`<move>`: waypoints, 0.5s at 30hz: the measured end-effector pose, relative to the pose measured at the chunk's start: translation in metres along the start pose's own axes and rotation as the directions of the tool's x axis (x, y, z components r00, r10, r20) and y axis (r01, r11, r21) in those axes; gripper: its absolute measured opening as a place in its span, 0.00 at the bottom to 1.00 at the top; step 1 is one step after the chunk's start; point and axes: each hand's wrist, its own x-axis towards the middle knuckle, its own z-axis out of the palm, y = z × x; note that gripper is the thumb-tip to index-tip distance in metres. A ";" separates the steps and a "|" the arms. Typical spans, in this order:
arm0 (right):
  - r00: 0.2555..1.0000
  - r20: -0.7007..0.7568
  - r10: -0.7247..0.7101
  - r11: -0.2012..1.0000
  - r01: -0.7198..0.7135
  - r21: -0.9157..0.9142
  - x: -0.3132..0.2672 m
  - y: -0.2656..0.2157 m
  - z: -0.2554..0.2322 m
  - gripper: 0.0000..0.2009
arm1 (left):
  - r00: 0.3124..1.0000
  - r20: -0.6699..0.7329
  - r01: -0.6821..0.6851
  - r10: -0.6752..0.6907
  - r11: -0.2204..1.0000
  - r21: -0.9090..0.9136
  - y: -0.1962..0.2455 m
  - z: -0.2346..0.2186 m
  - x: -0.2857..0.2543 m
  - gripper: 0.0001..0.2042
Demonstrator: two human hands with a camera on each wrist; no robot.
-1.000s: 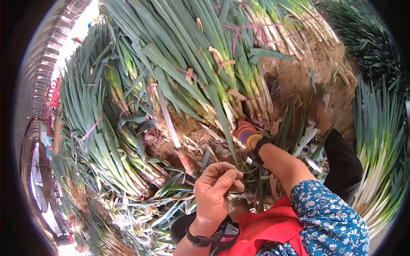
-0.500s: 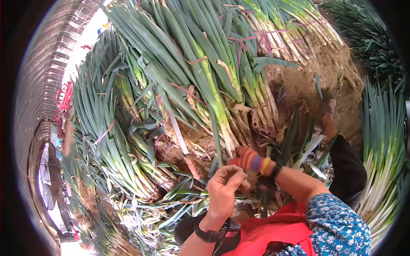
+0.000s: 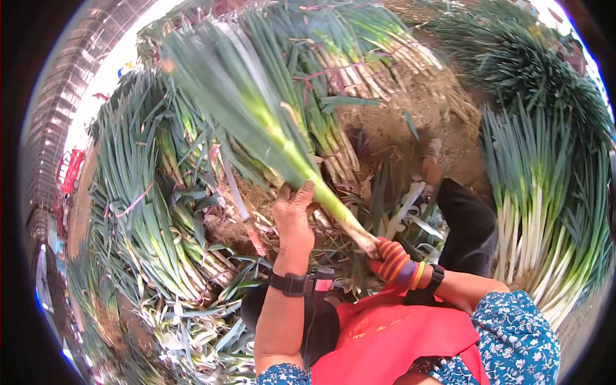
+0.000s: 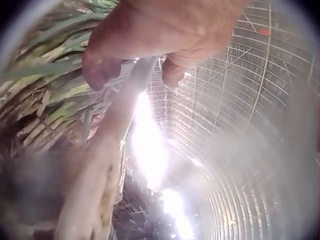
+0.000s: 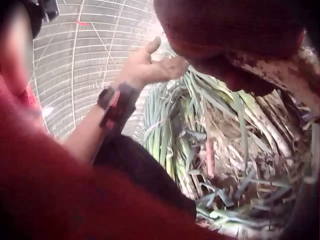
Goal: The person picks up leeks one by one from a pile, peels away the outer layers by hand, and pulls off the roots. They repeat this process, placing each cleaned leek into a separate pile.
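Note:
In the head view a long green onion slants from the lap up and left, its leaf end blurred. My right hand, in a striped knit glove, grips its pale root end. Bare, my left hand is at the stalk farther up, where green turns to white. The left wrist view has the pale stalk passing below that hand, thumb and fingers apart on either side. In the right wrist view the left hand has fingers extended; the dark glove fills the top.
Tied bundles of green onions lie across the ground ahead and left. A knife with a reddish handle stands among them. Stripped leaves litter the lower left. Paler, cleaned onions lie at right, beside a dark-clad leg.
The gloved hand has drawn one green onion back from the pile toward the lap. My left hand has gone from hanging loosely curled in front of the body to the onion's stalk.

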 end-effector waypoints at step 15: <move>0.984 -0.157 -0.078 0.915 0.008 -0.404 0.051 -0.038 0.040 0.14 | 0.863 -0.333 -0.433 0.380 0.896 -0.097 0.058 -0.041 -0.044 0.17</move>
